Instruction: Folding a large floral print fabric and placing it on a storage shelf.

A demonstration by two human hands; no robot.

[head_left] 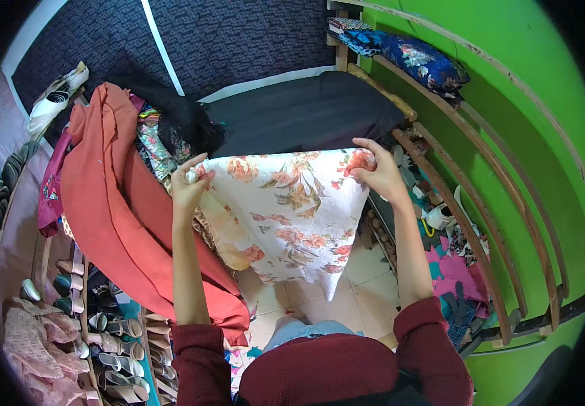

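Note:
A white cloth with orange and red flowers [292,216] hangs stretched between my hands, its upper edge nearly straight and its lower part dropping to a point over the floor. My left hand [190,183] pinches the upper left corner. The upper right corner is gripped by my right hand [378,169], its thumb pressed on the fabric. Just beyond the cloth lies a flat black covered surface [299,111]. To the left, close to my left forearm, a long rust-red cloth [123,183] is draped over a rack.
Wooden slatted shelves [468,128] run along the green wall at right, with folded dark blue floral fabric [421,61] on top. Many shoes [123,365] line racks at lower left, beside a pink lacy cloth [39,352]. A pink item [455,271] lies among things at right.

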